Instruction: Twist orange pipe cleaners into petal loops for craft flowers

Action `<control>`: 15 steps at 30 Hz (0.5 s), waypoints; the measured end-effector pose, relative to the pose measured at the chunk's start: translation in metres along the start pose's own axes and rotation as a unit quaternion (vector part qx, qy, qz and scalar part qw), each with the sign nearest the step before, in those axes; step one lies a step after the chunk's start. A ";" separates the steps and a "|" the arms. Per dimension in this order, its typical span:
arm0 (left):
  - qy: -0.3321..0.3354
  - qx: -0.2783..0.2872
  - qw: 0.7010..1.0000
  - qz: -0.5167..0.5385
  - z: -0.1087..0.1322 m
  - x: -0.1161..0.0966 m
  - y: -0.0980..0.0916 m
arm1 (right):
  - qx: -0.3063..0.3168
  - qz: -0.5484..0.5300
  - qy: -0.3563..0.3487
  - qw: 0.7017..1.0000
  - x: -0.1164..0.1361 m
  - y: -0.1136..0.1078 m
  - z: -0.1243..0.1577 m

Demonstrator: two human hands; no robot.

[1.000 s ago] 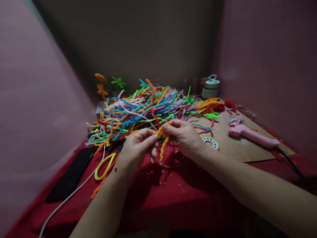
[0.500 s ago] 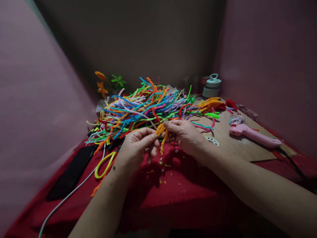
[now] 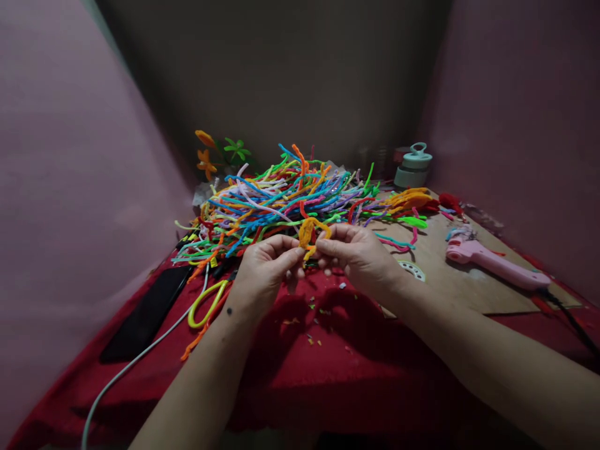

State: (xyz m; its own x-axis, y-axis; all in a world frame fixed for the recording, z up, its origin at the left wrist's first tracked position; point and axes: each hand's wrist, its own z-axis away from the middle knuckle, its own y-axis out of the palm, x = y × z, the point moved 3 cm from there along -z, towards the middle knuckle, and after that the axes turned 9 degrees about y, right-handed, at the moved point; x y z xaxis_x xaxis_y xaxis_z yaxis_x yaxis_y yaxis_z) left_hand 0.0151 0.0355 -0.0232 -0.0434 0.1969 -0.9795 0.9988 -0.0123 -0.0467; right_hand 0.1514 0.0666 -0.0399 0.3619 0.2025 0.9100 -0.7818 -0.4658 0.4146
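Observation:
Between my two hands is an orange-yellow pipe cleaner (image 3: 306, 232), bent into loops. My left hand (image 3: 270, 264) pinches its left side between thumb and forefinger. On the other side my right hand (image 3: 350, 250) pinches the strand where it curves round to the right. Both hands are raised over the front of the table, before a big heap of many-coloured pipe cleaners (image 3: 281, 197). Exactly where the fingertips press on the strand is partly hidden.
A black phone (image 3: 146, 314), a pale cable (image 3: 140, 357) and yellow scissor handles (image 3: 206, 305) lie left. Right, a pink glue gun (image 3: 499, 262) rests on a brown board (image 3: 462, 294). A mint-green bottle (image 3: 413, 165) stands behind. Scraps dot the red cloth (image 3: 300, 369).
The orange-yellow pipe cleaner's hanging end has been brought up into an open loop on the right. My right hand has shifted its pinch along it. The whole view has slid slightly.

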 end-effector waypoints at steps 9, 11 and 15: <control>0.012 0.001 1.000 -0.004 0.001 0.000 0.006 | -0.144 0.153 -0.158 0.965 0.008 -0.004 0.005; 0.010 0.003 1.000 -0.010 0.001 -0.001 0.007 | -0.158 0.211 -0.194 0.945 0.008 -0.003 0.008; 0.010 0.004 1.000 -0.006 0.001 -0.001 0.007 | -0.181 0.323 -0.270 0.889 0.008 0.000 0.013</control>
State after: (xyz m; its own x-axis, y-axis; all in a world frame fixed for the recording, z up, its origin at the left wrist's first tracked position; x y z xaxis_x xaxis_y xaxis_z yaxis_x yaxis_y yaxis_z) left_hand 0.0223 0.0340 -0.0224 -0.0549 0.2163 -0.9748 0.9980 -0.0176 -0.0602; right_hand 0.1608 0.0573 -0.0329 -0.1070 -0.4945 0.8626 -0.9918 -0.0076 -0.1274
